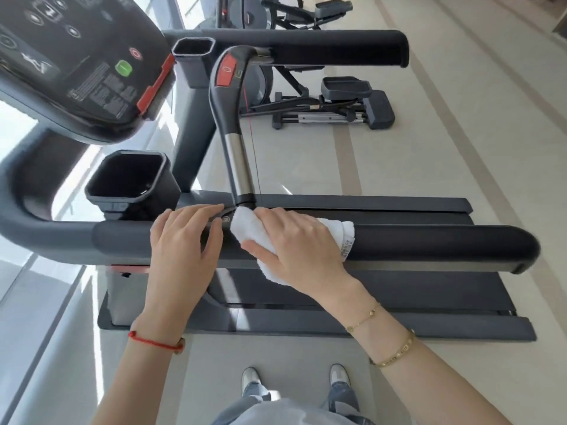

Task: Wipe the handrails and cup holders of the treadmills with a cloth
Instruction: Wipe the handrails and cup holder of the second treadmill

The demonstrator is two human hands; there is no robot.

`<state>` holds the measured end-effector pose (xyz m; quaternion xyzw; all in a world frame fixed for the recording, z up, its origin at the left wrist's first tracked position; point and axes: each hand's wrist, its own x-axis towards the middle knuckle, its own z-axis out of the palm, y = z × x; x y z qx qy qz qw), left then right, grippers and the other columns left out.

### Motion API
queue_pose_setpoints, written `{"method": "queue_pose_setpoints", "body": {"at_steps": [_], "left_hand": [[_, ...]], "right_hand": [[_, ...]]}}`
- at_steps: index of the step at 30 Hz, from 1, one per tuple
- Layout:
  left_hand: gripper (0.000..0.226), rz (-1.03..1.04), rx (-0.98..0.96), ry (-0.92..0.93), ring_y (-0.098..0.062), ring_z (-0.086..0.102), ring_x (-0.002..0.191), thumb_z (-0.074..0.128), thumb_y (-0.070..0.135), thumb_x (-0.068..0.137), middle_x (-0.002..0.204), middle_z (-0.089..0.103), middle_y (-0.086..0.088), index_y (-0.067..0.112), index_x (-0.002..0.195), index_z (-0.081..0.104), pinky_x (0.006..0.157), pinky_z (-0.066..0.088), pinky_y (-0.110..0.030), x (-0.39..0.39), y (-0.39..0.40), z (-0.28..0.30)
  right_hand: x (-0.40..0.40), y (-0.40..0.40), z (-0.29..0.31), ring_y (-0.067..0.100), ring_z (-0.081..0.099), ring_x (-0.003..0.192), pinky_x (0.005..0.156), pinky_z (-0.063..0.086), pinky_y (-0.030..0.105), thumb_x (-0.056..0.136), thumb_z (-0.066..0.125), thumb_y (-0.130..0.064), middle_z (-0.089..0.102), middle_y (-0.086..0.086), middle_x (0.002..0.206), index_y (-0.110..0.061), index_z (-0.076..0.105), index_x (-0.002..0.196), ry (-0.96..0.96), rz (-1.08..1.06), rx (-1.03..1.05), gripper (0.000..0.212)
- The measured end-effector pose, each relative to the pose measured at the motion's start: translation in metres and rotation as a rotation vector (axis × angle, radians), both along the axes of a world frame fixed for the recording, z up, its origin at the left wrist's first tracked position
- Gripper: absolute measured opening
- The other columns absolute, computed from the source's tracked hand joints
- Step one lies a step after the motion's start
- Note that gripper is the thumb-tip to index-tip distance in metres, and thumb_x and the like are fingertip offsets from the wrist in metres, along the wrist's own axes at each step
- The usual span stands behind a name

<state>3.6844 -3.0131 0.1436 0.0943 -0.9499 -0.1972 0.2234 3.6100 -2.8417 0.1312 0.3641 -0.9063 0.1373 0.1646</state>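
Shoes (294, 378): the person stands on the floor at the near side of the treadmill, facing across it.
Right hand (299, 240): fingers and thumb curl over the cloth and press it down on the near rail; the hand holds nothing else.
Cloth (254, 233): white, bunched, draped over the top of the near rail about mid-length, just right of the point where the crossbar joins; one end with a label shows past the hand on the right.
Left hand (184, 237): fingers fairly straight and spread, resting flat on the near rail just left of the cloth, gripping nothing; it looks like a steadying hand.
Near rail (429, 243): the wipe is under way here. The long padded stretch to the right of the cloth and the curve to the left show no sign either way of having been wiped.
Near holder (129, 174): left of the hands, beyond the rail, no cloth in it; judged still to do.
Crossbar (236, 133): runs from the near rail to the far one, cloth apart from it.
Far holder (192, 47): not touched now.
Far rail (337, 46): well apart from both hands; judged still to do.
Progress: early to middle on this treadmill; no other treadmill is in sight.
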Motion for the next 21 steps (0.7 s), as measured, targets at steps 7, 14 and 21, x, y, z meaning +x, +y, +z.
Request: {"method": "queue_pose_setpoints", "body": {"at_steps": [7, 14, 21], "left_hand": [[0.020, -0.047, -0.035, -0.013, -0.018, 0.061, 0.106, 0.053, 0.019, 0.099, 0.109, 0.069, 0.004, 0.019, 0.112, 0.068, 0.113, 0.029, -0.044, 0.008, -0.066, -0.014], [0.022, -0.151, -0.033, -0.030, -0.016, 0.061, 0.097, 0.047, 0.024, 0.100, 0.102, 0.069, 0.008, 0.022, 0.105, 0.068, 0.109, 0.031, -0.041, 0.008, -0.086, -0.014], [0.027, -0.191, -0.027, 0.011, -0.016, 0.061, 0.093, 0.044, 0.020, 0.100, 0.099, 0.069, 0.008, 0.020, 0.108, 0.070, 0.104, 0.036, -0.042, 0.007, -0.089, -0.015]], "right_hand": [[0.013, -0.010, -0.004, 0.015, 0.062, 0.106, 0.096, 0.045, 0.031, 0.099, 0.042, -0.051, 0.066, -0.007, 0.118, -0.020, 0.059, 0.129, 0.010, 0.061, -0.054, 0.047], [0.019, -0.069, -0.002, 0.020, 0.063, 0.075, 0.069, 0.048, 0.035, 0.097, 0.039, -0.054, 0.068, -0.004, 0.086, -0.017, 0.066, 0.108, 0.030, -0.143, -0.110, 0.047], [0.025, -0.059, -0.019, 0.020, 0.064, 0.088, 0.083, 0.049, 0.034, 0.098, 0.050, -0.045, 0.070, -0.001, 0.096, -0.014, 0.067, 0.109, 0.162, -0.087, -0.208, 0.037]]}}
